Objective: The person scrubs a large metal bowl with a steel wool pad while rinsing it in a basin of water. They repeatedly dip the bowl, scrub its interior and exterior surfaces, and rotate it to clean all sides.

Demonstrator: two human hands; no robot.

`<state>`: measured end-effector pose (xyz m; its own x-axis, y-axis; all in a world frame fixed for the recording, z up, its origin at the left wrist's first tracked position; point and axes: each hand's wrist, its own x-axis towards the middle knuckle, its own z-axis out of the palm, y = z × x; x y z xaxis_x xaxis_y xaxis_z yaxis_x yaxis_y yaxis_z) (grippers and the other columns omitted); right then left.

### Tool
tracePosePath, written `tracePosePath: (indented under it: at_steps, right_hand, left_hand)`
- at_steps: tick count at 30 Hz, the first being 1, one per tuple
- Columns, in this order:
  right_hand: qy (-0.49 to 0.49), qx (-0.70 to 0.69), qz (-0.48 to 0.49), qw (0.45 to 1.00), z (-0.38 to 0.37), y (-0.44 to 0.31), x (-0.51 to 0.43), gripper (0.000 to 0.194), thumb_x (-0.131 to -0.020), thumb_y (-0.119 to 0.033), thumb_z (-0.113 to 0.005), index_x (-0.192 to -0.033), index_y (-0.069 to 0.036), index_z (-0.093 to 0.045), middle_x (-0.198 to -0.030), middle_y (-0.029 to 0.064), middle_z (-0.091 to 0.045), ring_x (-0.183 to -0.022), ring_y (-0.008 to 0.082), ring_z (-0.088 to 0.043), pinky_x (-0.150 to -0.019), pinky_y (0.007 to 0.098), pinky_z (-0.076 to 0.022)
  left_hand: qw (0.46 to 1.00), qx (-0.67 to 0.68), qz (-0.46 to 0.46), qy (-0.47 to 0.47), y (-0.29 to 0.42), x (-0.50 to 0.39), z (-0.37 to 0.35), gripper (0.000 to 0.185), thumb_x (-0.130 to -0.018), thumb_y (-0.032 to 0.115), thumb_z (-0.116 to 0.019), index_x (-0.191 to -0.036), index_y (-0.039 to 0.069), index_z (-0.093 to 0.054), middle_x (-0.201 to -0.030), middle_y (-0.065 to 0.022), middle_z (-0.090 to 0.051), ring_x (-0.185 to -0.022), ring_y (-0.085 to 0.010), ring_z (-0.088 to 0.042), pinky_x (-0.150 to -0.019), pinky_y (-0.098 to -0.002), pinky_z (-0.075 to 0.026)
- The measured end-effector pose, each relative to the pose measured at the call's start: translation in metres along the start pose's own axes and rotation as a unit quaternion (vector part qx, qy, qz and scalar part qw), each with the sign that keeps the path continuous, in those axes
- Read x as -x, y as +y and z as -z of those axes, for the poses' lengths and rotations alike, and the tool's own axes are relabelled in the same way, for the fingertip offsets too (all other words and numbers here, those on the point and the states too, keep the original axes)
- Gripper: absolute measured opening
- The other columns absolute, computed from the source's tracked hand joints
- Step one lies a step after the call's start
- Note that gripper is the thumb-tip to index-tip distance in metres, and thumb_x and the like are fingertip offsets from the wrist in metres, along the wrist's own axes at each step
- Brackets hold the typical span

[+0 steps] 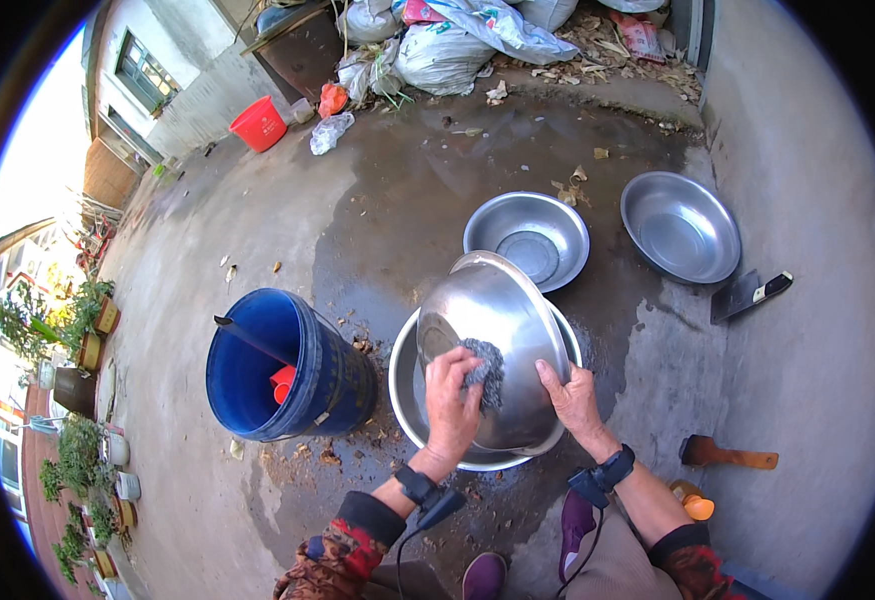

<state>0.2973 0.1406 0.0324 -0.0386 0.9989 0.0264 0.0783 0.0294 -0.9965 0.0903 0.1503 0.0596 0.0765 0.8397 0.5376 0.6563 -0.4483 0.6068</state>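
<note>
My left hand (452, 405) presses a grey steel-wool scourer (488, 371) against the outside of a tilted stainless steel basin (516, 322). My right hand (574, 401) grips that basin by its rim, thumb on the outer wall and the fingers hidden behind it. Beneath the tilted basin, a wider metal basin (401, 382) rests on the wet ground, most of its inside covered from view. Just beyond stands another steel basin (531, 251), its near edge partly hidden.
At left is a blue bucket (257, 375) holding a red plastic object (282, 382). By the right wall are a steel basin (677, 229), a cleaver (749, 295), a wooden-handled brush (730, 454) and an orange-capped bottle (696, 506). Filled sacks (445, 56) and a red bucket (259, 124) stand farther off.
</note>
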Motion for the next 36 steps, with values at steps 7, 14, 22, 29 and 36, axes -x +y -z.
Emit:
tracePosePath:
  at_steps: [7, 14, 22, 29, 36]
  right_hand:
    - [0.008, 0.0, -0.006, 1.0, 0.004, 0.003, 0.001, 0.038, -0.099, -0.034, -0.066, -0.104, 0.003, -0.069, -0.082, 0.0026, -0.068, -0.074, 0.0075, -0.056, -0.069, 0.027, -0.0496]
    - [-0.004, 0.02, -0.031, 0.999, 0.005, 0.005, 0.002, 0.038, -0.098, -0.034, -0.067, -0.098, 0.003, -0.07, -0.077, 0.0013, -0.066, -0.07, 0.0069, -0.055, -0.065, 0.0275, -0.0485]
    - [0.012, 0.014, -0.037, 0.999, 0.006, 0.01, 0.0, 0.038, -0.098, -0.035, -0.067, -0.096, 0.003, -0.07, -0.073, 0.0003, -0.063, -0.067, 0.0075, -0.053, -0.063, 0.0286, -0.0477]
    - [0.027, -0.002, -0.01, 1.0, 0.006, 0.013, 0.002, 0.039, -0.099, -0.035, -0.066, -0.096, 0.003, -0.07, -0.073, 0.0, -0.063, -0.068, 0.0078, -0.053, -0.063, 0.0282, -0.0479]
    - [0.042, 0.007, -0.027, 0.999, 0.011, 0.015, 0.001, 0.039, -0.099, -0.035, -0.066, -0.098, 0.003, -0.07, -0.075, 0.0006, -0.065, -0.07, 0.0073, -0.055, -0.064, 0.0276, -0.0482]
  left_hand:
    - [0.992, -0.044, 0.082, 0.082, -0.016, -0.018, -0.005, 0.031, -0.083, -0.001, -0.066, -0.113, 0.001, -0.059, -0.117, -0.0175, -0.06, -0.111, -0.0374, -0.058, -0.094, -0.0437, -0.047]
    - [0.997, -0.008, 0.064, 0.032, -0.016, -0.011, -0.008, 0.036, -0.076, -0.005, -0.07, -0.109, 0.004, -0.06, -0.115, -0.0154, -0.059, -0.109, -0.0355, -0.057, -0.093, -0.042, -0.047]
    - [0.999, -0.024, 0.021, -0.015, 0.008, -0.009, -0.007, 0.039, -0.075, -0.009, -0.07, -0.11, 0.006, -0.061, -0.118, -0.0136, -0.058, -0.111, -0.0346, -0.055, -0.095, -0.0441, -0.046]
    - [0.991, -0.044, 0.112, 0.057, -0.012, -0.022, -0.018, 0.027, -0.082, -0.001, -0.066, -0.108, 0.004, -0.06, -0.115, -0.0168, -0.058, -0.107, -0.0366, -0.055, -0.094, -0.0435, -0.046]
    - [0.998, 0.02, -0.061, -0.01, 0.03, -0.01, -0.014, 0.044, -0.068, -0.01, -0.071, -0.108, 0.007, -0.063, -0.116, -0.0132, -0.058, -0.11, -0.0338, -0.055, -0.094, -0.0444, -0.045]
